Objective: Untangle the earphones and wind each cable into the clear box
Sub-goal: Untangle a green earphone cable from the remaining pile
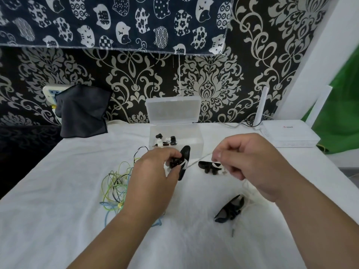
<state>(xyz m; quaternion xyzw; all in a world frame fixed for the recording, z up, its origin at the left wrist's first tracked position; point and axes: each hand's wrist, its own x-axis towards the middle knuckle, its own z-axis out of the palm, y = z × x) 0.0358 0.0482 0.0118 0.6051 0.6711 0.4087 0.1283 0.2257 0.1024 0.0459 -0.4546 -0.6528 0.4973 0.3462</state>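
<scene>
Bright, even light; soft shadows; wide-angle bend at edges; slight motion blur.

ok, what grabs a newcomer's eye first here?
The two hands at centre: the left hand grips a black winder while the right hand pinches a white cable stretched between them. Left of them lies a green-yellow tangle; behind stands the open clear box.

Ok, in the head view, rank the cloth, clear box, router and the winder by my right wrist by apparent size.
Largest: cloth and open box, about alike, can't rank.
Then router.
Smallest: winder, though nearest the camera.
</scene>
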